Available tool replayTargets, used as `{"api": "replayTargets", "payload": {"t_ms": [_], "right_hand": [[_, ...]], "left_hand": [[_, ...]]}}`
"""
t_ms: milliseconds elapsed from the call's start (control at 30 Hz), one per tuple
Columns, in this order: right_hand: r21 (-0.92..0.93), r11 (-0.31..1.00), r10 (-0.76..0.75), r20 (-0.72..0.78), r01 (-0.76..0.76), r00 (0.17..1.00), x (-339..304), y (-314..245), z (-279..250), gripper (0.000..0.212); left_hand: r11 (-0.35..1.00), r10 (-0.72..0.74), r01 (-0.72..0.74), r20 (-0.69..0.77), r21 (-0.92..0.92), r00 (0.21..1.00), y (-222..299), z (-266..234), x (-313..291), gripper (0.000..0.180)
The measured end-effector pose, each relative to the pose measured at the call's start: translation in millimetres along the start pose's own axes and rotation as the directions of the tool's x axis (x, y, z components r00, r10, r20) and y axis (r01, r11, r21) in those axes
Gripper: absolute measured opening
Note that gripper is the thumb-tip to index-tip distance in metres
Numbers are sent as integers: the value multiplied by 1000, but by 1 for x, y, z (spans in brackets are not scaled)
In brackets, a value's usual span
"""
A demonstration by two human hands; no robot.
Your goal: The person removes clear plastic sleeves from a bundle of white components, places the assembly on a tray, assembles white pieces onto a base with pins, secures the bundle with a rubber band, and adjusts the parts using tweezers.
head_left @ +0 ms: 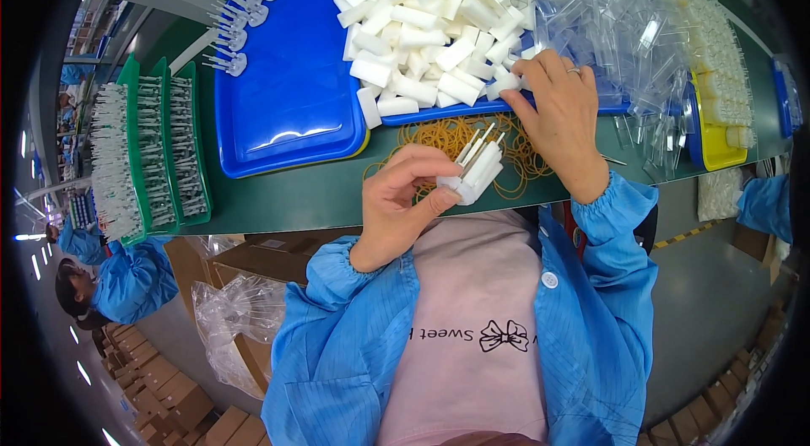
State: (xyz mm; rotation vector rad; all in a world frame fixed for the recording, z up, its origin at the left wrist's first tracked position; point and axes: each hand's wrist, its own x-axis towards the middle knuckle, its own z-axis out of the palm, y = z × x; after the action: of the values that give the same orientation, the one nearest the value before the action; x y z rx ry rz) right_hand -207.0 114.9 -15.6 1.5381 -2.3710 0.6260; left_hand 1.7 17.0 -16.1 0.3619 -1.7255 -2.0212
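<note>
A green workbench (295, 208) curves across the upper half of the frame, the person in a blue smock standing at its near edge. An open cardboard box (263, 262) sits below the bench, left of the person, with a clear plastic bag (240, 308) bunched against it. At the upper left, a blue tray (291, 108) carries pronged white pieces (247, 5) lined along its far left side. Top centre, a second blue tray (439, 114), mostly buried, bears a heap of white foam blocks (422, 16); clear plastic sleeves (607, 20) pile up to the right of them. Three green racks (175, 167) packed with slim pale pieces stand at the left end, and a yellow tray (720, 157) of small pale parts lies toward the right edge.

Near the middle, I see the right hand (555, 108) reaching to the heap's near right corner, its thumb and forefinger about a foam block there; I cannot tell whether they press on it. The left hand (403, 197), just below the bench's centre, pinches a pronged assembly (481, 172) between thumb and fingers. This piece is tilted, its pale base toward the left hand, slim metal prongs pointing up and right, white blocks set beside them. Behind it, tan rubber bands (447, 132) lie tangled on the green surface.
</note>
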Motion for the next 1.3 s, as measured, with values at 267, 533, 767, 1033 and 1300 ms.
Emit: {"api": "replayTargets", "payload": {"t_ms": [267, 533, 767, 1033, 1300], "right_hand": [[284, 959, 9, -88, 16, 996, -4, -3, 1, 20], [905, 63, 267, 391, -421, 881, -5, 2, -32, 15], [873, -68, 162, 487, -483, 858, -8, -7, -33, 15], [915, 59, 32, 399, -400, 917, -16, -29, -37, 9], [935, 212, -30, 298, -285, 954, -22, -33, -41, 9]], "left_hand": [[990, 97, -94, -20, 110, 995, 3, 0, 0, 23], [964, 163, -167, 35, 206, 986, 14, 0, 1, 22], [935, 179, -206, 115, 288, 977, 17, 0, 4, 23], [907, 277, -291, 89, 305, 957, 19, 4, 3, 44], [931, 243, -245, 43, 270, 969, 14, -1, 1, 40]]}}
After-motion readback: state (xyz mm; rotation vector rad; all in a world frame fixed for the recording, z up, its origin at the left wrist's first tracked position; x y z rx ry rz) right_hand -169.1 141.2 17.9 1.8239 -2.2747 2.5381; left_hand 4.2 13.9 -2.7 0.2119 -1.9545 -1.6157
